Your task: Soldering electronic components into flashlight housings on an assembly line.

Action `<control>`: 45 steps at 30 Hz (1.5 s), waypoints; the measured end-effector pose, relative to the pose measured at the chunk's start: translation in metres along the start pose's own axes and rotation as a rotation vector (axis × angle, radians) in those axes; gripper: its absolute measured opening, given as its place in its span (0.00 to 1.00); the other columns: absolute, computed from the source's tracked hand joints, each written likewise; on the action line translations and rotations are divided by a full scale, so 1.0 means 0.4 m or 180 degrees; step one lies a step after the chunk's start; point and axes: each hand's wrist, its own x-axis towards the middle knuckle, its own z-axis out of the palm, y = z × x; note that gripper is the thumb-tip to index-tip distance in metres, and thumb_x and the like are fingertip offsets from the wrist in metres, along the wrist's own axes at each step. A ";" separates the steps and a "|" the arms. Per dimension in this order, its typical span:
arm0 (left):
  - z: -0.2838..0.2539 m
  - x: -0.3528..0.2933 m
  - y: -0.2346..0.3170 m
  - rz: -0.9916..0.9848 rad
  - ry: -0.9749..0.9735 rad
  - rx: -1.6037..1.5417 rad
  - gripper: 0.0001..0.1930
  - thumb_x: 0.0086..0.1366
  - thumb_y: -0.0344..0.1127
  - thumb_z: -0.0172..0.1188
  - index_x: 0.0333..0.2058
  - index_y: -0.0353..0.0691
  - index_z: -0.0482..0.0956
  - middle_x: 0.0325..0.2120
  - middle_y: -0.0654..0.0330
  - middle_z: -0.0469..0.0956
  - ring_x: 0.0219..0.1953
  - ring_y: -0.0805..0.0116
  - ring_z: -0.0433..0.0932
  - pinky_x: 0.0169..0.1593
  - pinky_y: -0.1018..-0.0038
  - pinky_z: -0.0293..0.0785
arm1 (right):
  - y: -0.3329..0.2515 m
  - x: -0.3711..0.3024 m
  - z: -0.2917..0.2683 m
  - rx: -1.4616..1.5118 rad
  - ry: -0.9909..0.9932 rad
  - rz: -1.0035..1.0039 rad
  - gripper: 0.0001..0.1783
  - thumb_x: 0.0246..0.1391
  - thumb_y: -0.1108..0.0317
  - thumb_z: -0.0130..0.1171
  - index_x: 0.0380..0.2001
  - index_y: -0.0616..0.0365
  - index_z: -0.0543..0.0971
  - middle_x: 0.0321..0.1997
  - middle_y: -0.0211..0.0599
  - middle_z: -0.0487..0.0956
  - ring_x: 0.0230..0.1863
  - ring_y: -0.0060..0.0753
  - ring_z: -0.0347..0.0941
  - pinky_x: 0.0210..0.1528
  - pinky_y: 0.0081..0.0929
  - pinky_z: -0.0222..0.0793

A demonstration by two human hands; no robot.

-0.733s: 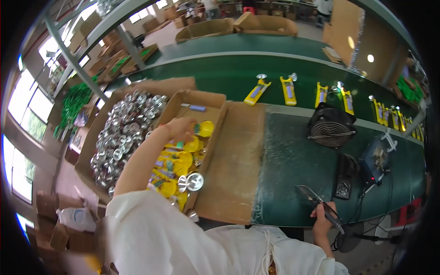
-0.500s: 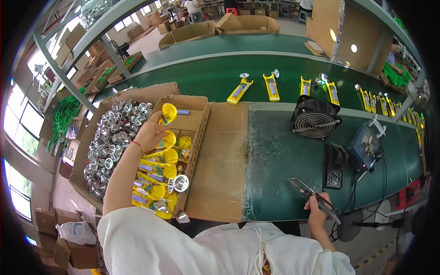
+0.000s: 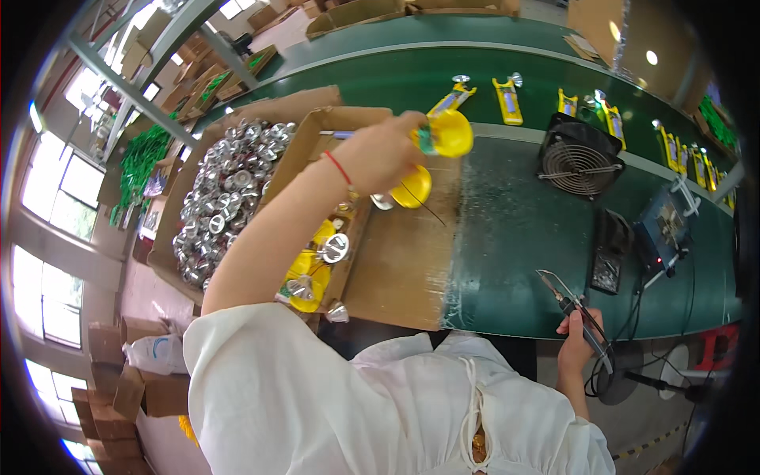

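Note:
My left hand (image 3: 384, 154) is closed on a yellow flashlight housing (image 3: 453, 133) with a round cup-shaped head and a bit of green board, above the brown cardboard sheet. A second yellow housing (image 3: 415, 188) with a thin dark wire and a silver reflector shows just below the hand; whether it is held too, I cannot tell. My forearm hides much of the box of yellow housings (image 3: 309, 289). Low on the right, my right hand (image 3: 578, 336) grips a soldering iron (image 3: 582, 323), its tip pointing up and left over the green bench.
A cardboard box (image 3: 169, 261) heaped with silver reflectors (image 3: 229, 186) stands on the left. A black fan (image 3: 580, 157), a black tray-like stand (image 3: 608, 253) and a blue soldering station (image 3: 662, 226) occupy the right side. Several yellow flashlight bodies (image 3: 507, 101) lie along the green belt (image 3: 380, 87).
My left hand has moved right, out from over the box, carrying the yellow housing toward the cardboard sheet. My right hand still holds the soldering iron. The whole view has shifted.

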 end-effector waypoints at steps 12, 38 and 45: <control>0.355 0.146 0.345 -0.0137 -0.0795 -0.0011 0.07 0.48 0.34 0.58 0.27 0.43 0.81 0.48 0.53 0.63 0.46 0.57 0.69 0.43 0.66 0.73 | -0.001 0.002 -0.104 -0.0078 0.0596 -0.0145 0.09 0.51 0.67 0.54 0.26 0.61 0.68 0.16 0.31 0.69 0.14 0.18 0.63 0.18 0.14 0.60; 0.403 0.057 0.273 -0.0868 0.1378 -0.0850 0.08 0.51 0.31 0.59 0.32 0.43 0.80 0.26 0.61 0.72 0.29 0.62 0.70 0.33 0.70 0.69 | -0.024 0.025 -0.016 0.0171 -0.0192 -0.0235 0.07 0.49 0.74 0.54 0.29 0.65 0.68 0.21 0.36 0.70 0.16 0.21 0.68 0.19 0.17 0.66; 0.430 0.092 0.291 -0.0500 0.1409 -0.2166 0.07 0.49 0.25 0.61 0.29 0.37 0.81 0.28 0.58 0.77 0.32 0.65 0.75 0.36 0.75 0.71 | -0.016 0.026 -0.005 0.0095 -0.0350 -0.0067 0.08 0.48 0.74 0.55 0.29 0.65 0.68 0.22 0.36 0.72 0.18 0.21 0.68 0.20 0.18 0.66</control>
